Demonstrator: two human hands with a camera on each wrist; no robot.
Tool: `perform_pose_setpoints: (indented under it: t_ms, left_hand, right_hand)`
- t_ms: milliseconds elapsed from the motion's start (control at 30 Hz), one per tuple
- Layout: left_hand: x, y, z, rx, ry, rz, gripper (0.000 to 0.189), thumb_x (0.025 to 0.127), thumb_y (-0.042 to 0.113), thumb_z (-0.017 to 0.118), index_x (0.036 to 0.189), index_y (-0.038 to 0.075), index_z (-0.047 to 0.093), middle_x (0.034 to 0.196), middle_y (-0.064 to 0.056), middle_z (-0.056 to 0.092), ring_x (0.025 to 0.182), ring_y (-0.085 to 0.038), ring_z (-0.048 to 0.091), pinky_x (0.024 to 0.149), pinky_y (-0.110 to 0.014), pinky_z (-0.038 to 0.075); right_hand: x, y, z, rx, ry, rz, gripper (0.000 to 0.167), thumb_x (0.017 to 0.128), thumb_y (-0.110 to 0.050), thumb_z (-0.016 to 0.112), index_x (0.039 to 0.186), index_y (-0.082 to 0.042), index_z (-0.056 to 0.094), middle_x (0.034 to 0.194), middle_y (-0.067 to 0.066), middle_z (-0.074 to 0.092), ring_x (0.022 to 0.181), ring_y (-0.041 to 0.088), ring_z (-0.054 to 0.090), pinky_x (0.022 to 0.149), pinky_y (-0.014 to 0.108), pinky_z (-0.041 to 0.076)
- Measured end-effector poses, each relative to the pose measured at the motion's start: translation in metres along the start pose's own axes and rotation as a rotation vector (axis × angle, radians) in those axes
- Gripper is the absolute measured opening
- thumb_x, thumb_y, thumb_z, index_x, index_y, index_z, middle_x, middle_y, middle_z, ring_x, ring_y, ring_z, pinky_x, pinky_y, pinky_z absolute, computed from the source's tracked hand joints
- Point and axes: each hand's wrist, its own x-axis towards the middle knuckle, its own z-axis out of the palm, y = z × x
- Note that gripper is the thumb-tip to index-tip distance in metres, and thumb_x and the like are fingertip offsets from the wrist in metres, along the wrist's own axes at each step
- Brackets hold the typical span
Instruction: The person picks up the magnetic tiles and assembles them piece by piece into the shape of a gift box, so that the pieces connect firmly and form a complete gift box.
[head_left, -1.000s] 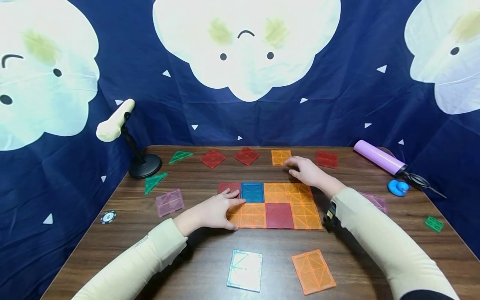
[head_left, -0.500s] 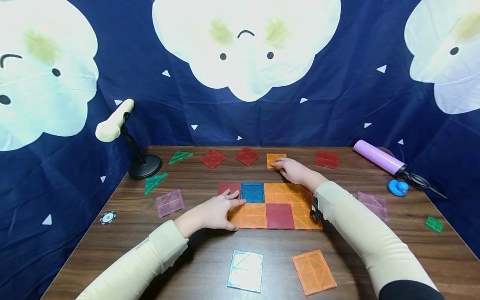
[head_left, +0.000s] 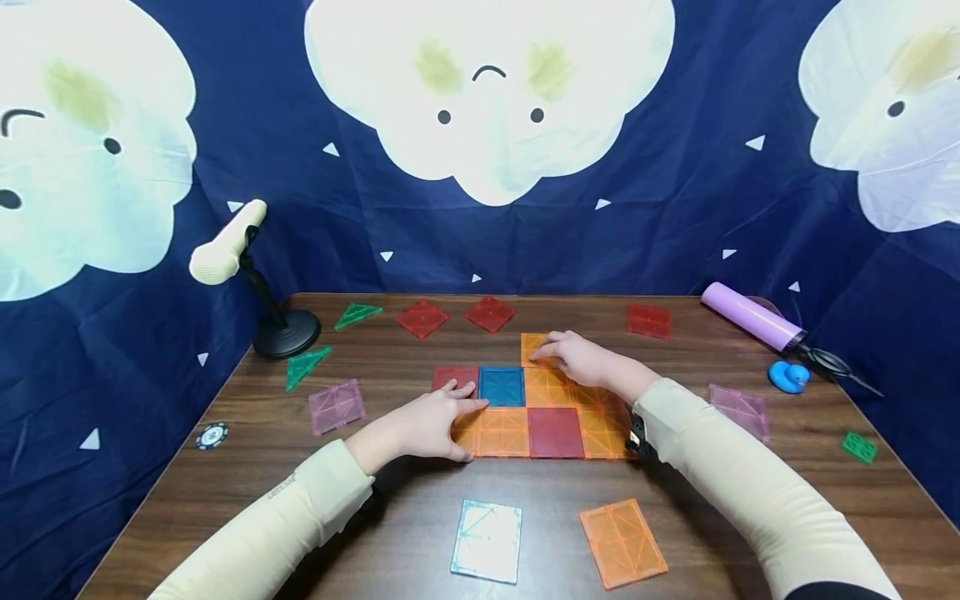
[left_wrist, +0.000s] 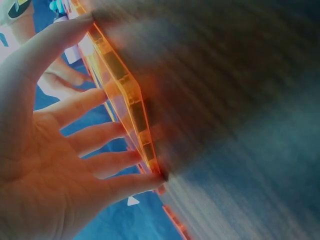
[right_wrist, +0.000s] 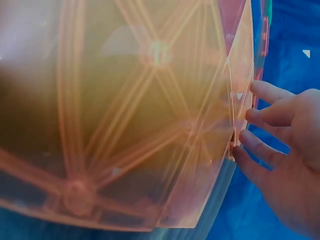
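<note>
orange tile (head_left: 532, 343) partly under the right hand (head_left: 582, 360)

Head view: desk (head_left: 551, 533) lit brightly and evenly, apparently from above; soft shadows cast beside both sleeves (head_left: 326, 492), toward desk's near edge. Pale tile (head_left: 486, 542) near that edge whitened by glare. Detail rendered mostly crisp. Left wrist view: dimmer; desk grain blurred, dark shadow spread beside orange tiles (left_wrist: 131, 92). Right wrist view: nearest orange tile (right_wrist: 115, 100) hazy, out of focus, edges bowed, pale glare caught on surface.
</note>
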Motion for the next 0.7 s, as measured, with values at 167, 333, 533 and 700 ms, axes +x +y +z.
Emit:
perform_pose_setpoints:
  t_ms: [167,333,533,700]
  left_hand:
    - [-0.001,0.000,0.000,-0.015,0.003,0.004,0.080,0.081,0.036,0.085,0.150,0.012,0.053,0.161,-0.020,0.033,0.147,-0.050,0.023,0.111,-0.072,0.024]
    - [-0.001,0.000,0.001,-0.020,-0.007,-0.001,0.079,0.082,0.036,0.084,0.150,0.012,0.053,0.161,-0.019,0.034,0.147,-0.050,0.024,0.111,-0.070,0.025]
    - [-0.001,-0.002,0.003,-0.010,0.001,0.017,0.079,0.080,0.036,0.086,0.148,0.010,0.055,0.159,-0.021,0.035,0.145,-0.052,0.026,0.110,-0.071,0.026]
    - [-0.001,-0.001,0.000,-0.008,0.013,0.025,0.079,0.081,0.035,0.085,0.148,0.009,0.054,0.159,-0.023,0.035,0.145,-0.053,0.027,0.110,-0.071,0.026]
  right_hand:
    - [0.013,0.000,-0.002,0.020,0.025,0.030,0.034,0.097,0.011,0.053,0.122,-0.003,0.072,0.118,0.015,0.063,0.114,0.037,0.057,0.104,0.052,0.043]
    - [0.045,-0.002,0.001,0.027,0.012,0.126,0.034,0.103,0.001,0.053,0.135,-0.002,0.064,0.137,0.020,0.057,0.129,0.036,0.052,0.110,0.049,0.040]
    - [0.084,-0.006,0.009,-0.019,-0.069,0.186,0.046,0.105,-0.005,0.049,0.152,-0.005,0.048,0.158,0.020,0.039,0.145,0.034,0.037,0.118,0.045,0.029]
    - [0.097,-0.012,0.013,-0.042,-0.094,0.178,0.046,0.105,-0.003,0.045,0.150,-0.007,0.051,0.159,0.017,0.040,0.146,0.033,0.037,0.119,0.043,0.028]
